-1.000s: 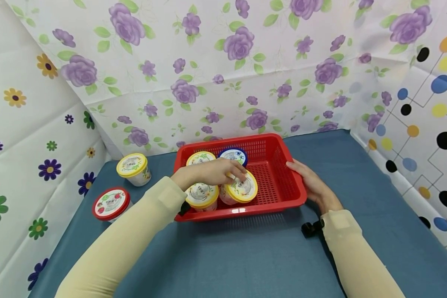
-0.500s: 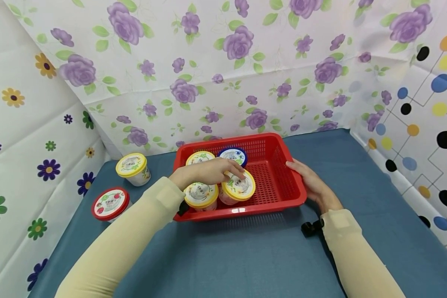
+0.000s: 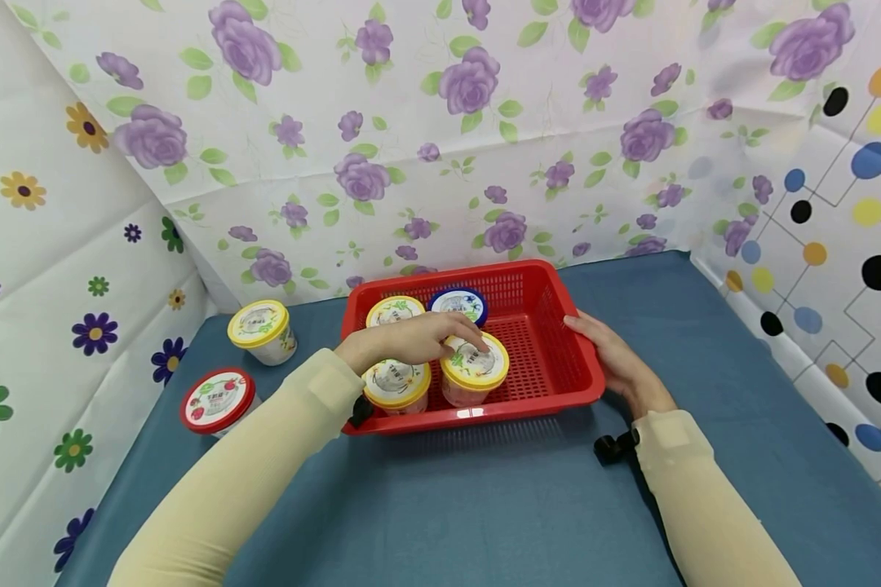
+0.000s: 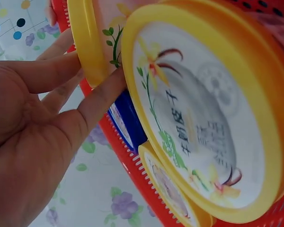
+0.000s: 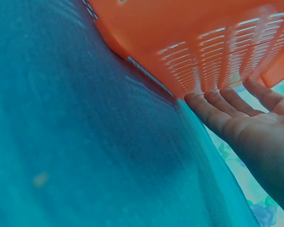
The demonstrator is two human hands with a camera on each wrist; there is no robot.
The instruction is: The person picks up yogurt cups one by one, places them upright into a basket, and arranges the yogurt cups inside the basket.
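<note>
I am observing the left hand (image 3: pixel 422 338) over the red plastic basket (image 3: pixel 536 404), its fingers spread and touching the top of a yellow-lidded tub (image 3: pixel 477 367). This tub is standing roughly upright inside the basket, directly under the fingertips; I am unable to tell whether its base is meeting the basket floor. In the left wrist view, I am noting the thumb extending straight, reaching the tub's side next to the lid of a vanilla-print tub (image 3: pixel 396 383). The latter is sitting on the near side of the left wrist. Beyond the hand, a rear yellow-lidded tub (image 3: pixel 392 310) and a blue-lidded tub (image 3: pixel 464 302) are standing in the basket. The right hand (image 3: pixel 620 363) is resting straight, parted fingers against the basket's right end. Well to the left of the left hand, an outer yellow-lidded tub (image 3: pixel 260 322) and a red-lidded tub (image 3: pixel 219 402) are occupying the blue-covered worktop (image 3: pixel 440 505), outside the basket.
</note>
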